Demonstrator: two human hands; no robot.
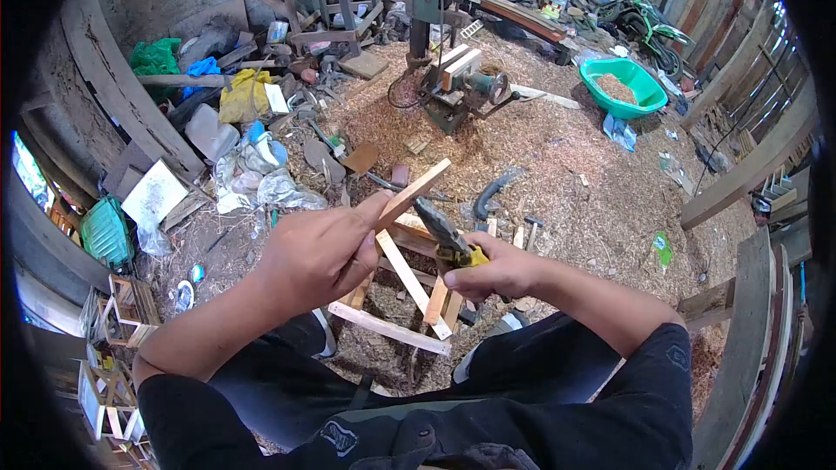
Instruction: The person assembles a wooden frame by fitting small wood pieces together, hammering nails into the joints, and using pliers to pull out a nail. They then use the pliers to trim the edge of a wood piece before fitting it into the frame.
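My left hand grips a short wooden slat that points up and to the right. My right hand holds a pair of pliers with yellow grips, its dark jaws raised just under the slat. Below both hands lies a frame of pale wooden strips on the sawdust floor, between my knees. I sit in dark trousers.
Sawdust covers the floor. A woodworking machine stands ahead, a green tub at the right rear. Plastic bags, bottles and scrap wood pile up at the left. Small wooden frames stand at the near left. Planks line the right.
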